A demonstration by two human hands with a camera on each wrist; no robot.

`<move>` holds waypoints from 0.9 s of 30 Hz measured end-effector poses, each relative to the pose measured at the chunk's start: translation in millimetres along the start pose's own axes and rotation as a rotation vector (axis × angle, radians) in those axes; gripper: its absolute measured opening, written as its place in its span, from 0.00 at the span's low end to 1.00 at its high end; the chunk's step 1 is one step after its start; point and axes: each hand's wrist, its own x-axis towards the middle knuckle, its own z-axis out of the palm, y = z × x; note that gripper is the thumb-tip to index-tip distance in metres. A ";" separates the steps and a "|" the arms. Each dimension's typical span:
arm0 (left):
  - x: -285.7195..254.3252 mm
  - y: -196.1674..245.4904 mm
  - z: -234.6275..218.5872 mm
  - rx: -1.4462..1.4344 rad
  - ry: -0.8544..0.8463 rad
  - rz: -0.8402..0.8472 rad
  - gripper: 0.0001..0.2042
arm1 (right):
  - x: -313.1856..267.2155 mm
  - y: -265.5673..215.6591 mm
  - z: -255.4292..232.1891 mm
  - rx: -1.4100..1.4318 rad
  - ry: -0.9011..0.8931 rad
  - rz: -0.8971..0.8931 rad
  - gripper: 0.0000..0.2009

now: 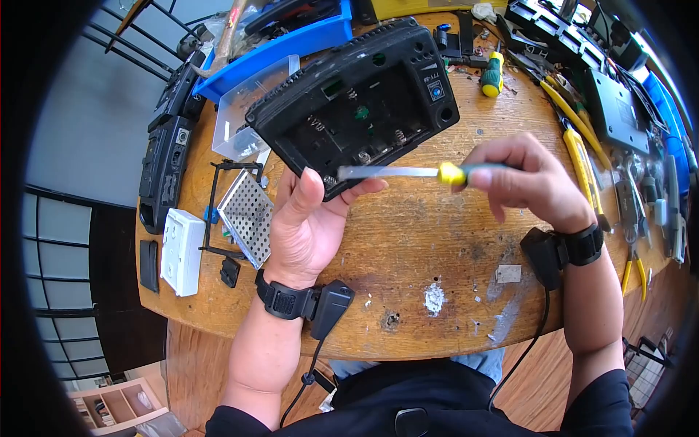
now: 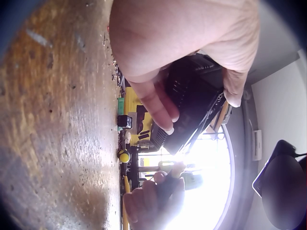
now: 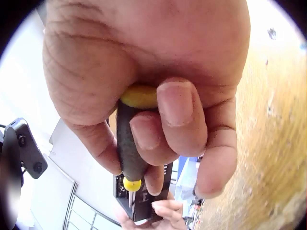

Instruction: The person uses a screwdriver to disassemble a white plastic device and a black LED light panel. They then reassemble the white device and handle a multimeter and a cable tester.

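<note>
My left hand (image 1: 309, 229) grips the lower left corner of a black plastic housing (image 1: 291, 109), held tilted above the table with its hollow side and metal springs showing. In the left wrist view, fingers lie along the underside of the housing (image 2: 192, 96). My right hand (image 1: 528, 178) holds a screwdriver by its dark green and yellow handle (image 1: 453, 173). The blade points left and passes in front of the housing's lower edge; contact cannot be told. The right wrist view shows fingers curled round the handle (image 3: 132, 139).
Blue bin (image 1: 273, 62) and clear box (image 1: 233, 138) stand behind on the left. A perforated metal plate (image 1: 247, 215) and white case (image 1: 182, 251) lie at the left. Pliers (image 1: 579, 164), another screwdriver (image 1: 493, 75) and a grey device (image 1: 619, 113) lie at the right.
</note>
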 end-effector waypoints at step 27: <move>-0.5 -0.5 -3.8 -0.021 -0.018 0.016 0.27 | 0.2 -1.7 6.4 0.064 -0.035 0.006 0.18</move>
